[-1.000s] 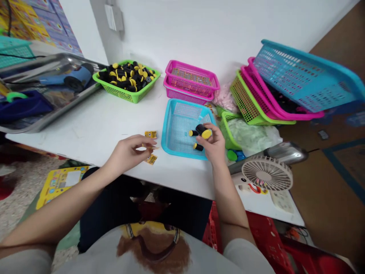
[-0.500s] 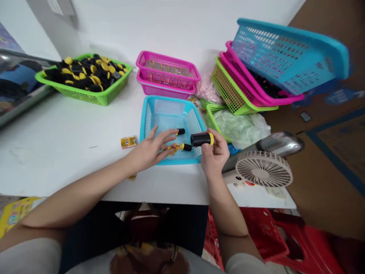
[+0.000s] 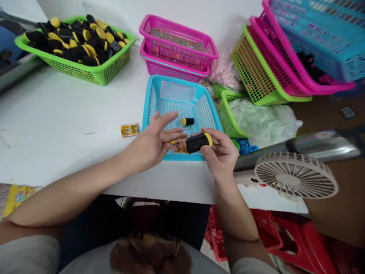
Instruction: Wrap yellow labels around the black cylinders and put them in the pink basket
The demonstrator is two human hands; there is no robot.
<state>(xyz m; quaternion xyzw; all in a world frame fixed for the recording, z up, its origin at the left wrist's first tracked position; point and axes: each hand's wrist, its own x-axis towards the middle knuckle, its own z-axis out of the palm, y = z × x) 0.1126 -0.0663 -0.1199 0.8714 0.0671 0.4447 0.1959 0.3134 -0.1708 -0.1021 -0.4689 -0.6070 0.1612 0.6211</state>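
In my right hand (image 3: 224, 154) is a black tube with a yellow end (image 3: 197, 143), gripped between thumb and fingers. My left hand (image 3: 152, 142) pinches a colourful printed wrapper (image 3: 179, 145), its upper fingers stretched out. The wrapper's right end meets the tube's left end; how far it reaches inside is hidden. Both hands are above the front edge of a light-blue basket (image 3: 146, 101). Inside that basket lies a smaller black cylinder with a yellow end (image 3: 188, 121).
A small orange printed packet (image 3: 129, 130) lies left of the blue basket. Behind are a green basket of black-and-yellow tubes (image 3: 102, 74) and stacked pink baskets (image 3: 176, 72). Tilted stacked baskets (image 3: 256, 72), a bagged green basket (image 3: 228, 118) and a small fan (image 3: 295, 177) stand right.
My hands have come together, bringing the tube against the wrapper. The small black piece at the wrapper's right end no longer shows. The view has shifted closer.
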